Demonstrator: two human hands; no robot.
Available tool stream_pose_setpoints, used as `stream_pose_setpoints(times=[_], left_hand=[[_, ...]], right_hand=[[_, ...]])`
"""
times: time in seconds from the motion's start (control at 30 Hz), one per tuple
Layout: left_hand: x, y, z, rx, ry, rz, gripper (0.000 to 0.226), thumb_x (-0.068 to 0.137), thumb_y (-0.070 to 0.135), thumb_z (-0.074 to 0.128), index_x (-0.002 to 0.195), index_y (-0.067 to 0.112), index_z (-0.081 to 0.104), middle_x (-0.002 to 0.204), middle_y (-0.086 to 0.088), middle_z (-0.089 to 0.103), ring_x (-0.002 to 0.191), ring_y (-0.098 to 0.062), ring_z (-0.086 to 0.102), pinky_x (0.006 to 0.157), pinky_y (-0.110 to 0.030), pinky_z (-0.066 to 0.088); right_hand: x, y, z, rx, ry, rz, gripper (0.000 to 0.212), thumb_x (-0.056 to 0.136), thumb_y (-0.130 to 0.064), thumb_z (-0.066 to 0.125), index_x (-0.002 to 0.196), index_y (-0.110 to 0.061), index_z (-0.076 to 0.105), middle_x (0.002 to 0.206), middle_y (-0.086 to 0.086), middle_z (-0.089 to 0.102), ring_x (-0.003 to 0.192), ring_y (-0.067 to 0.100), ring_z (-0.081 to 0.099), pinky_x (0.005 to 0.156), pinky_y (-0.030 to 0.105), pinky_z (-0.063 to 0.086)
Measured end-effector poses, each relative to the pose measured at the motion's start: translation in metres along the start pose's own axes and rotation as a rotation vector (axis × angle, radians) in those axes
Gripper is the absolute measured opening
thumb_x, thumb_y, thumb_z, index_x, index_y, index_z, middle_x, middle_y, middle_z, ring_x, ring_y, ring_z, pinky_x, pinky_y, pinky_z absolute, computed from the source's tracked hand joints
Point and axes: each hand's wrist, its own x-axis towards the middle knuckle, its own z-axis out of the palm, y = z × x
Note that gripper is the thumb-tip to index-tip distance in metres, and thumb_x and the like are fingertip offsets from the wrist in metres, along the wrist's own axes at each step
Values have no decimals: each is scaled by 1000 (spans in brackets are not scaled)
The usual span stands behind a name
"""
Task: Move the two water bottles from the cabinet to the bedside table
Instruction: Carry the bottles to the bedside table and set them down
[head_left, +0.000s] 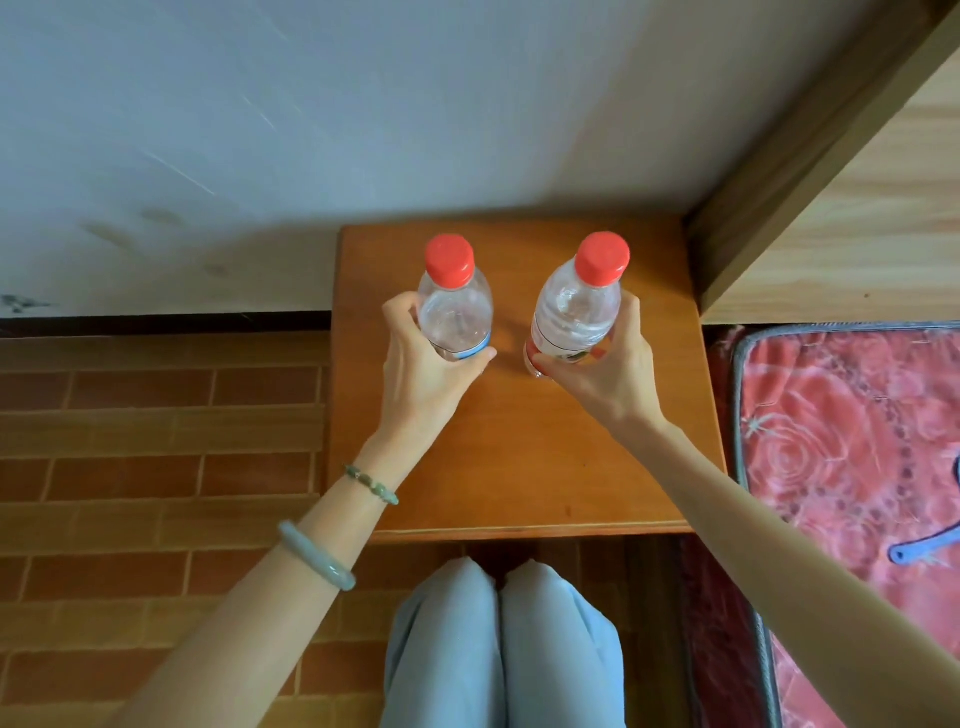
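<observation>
Two clear water bottles with red caps stand upright over the wooden bedside table (519, 467). My left hand (421, 364) wraps around the left bottle (454, 306), which has a blue-edged label. My right hand (602, 369) grips the right bottle (574, 306), which carries a red and white label and leans slightly right. Both bottle bases are hidden by my fingers, so I cannot tell whether they touch the tabletop. The bottles are about a hand's width apart.
A wooden bed headboard (831, 208) rises at the right, with a red floral mattress (857, 441) below it. A white wall (260, 130) lies behind the table. Brick-patterned floor (156, 415) is at the left. My knees (498, 649) are just before the table's front edge.
</observation>
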Motion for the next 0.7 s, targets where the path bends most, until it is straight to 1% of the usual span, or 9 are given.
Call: stream_pose_setpoints(times=[0.07,0.2,0.33,0.4,0.47,0.57,0.6,0.67,0.7], left_hand=[[0,-1,1,0,0,4,79,57,18,87,114,7,34,108,4,48,93,-9,54,71,-3,45],[-1,-2,1,2,-12,31,78,59,18,86,116,8,34,111,3,46,95,-6,52,74,-3,44],[-1,-6,1,-7,-20,33,81,59,16,86,119,6,33,113,3,44,98,3,51,76,-2,42],[-1,-3,-2,7,-35,25,82,59,19,86,121,8,33,114,3,45,97,0,51,76,-4,44],[-3,4,-8,37,-55,3,80,60,23,86,121,11,35,115,2,49,100,-5,51,77,-10,47],[-8,20,-23,101,-76,7,79,63,28,84,124,11,38,120,-4,51,106,-11,51,83,-18,49],[-11,28,-30,129,-79,1,80,63,29,84,126,11,37,124,-6,50,110,-12,50,86,-21,49],[-17,48,-48,168,-86,-41,85,64,32,82,131,12,33,133,-7,45,120,-17,45,96,-26,43],[-20,61,-58,182,-91,-61,88,65,33,82,134,12,31,138,-8,43,125,-19,42,99,-26,39]], right_hand=[[0,2,0,-5,-7,5,84,60,-23,86,127,-20,34,106,-28,47,94,-13,52,77,9,46],[1,5,-1,-3,-14,9,86,61,-23,86,128,-18,33,108,-29,44,96,-18,49,76,4,44],[-2,2,2,-3,-26,17,85,63,-23,85,129,-17,31,116,-12,49,100,-5,50,78,8,45],[-2,-2,1,-11,-46,23,87,63,-22,84,130,-17,30,119,-9,48,101,0,50,79,11,45],[-3,-9,-4,-20,-72,51,89,63,-20,84,132,-18,28,120,-8,48,101,3,49,79,12,43],[-10,-30,-17,-51,-94,76,91,63,-22,84,133,-21,27,123,-7,46,103,2,45,76,4,35],[-13,-40,-23,-68,-104,75,91,63,-23,85,134,-20,27,126,-4,47,105,3,45,79,4,34],[-20,-66,-37,-102,-110,64,94,63,-25,85,135,-19,27,134,3,45,115,11,46,87,14,37],[-23,-82,-45,-121,-101,58,95,63,-26,85,137,-18,26,137,5,43,120,16,45,90,19,37]])
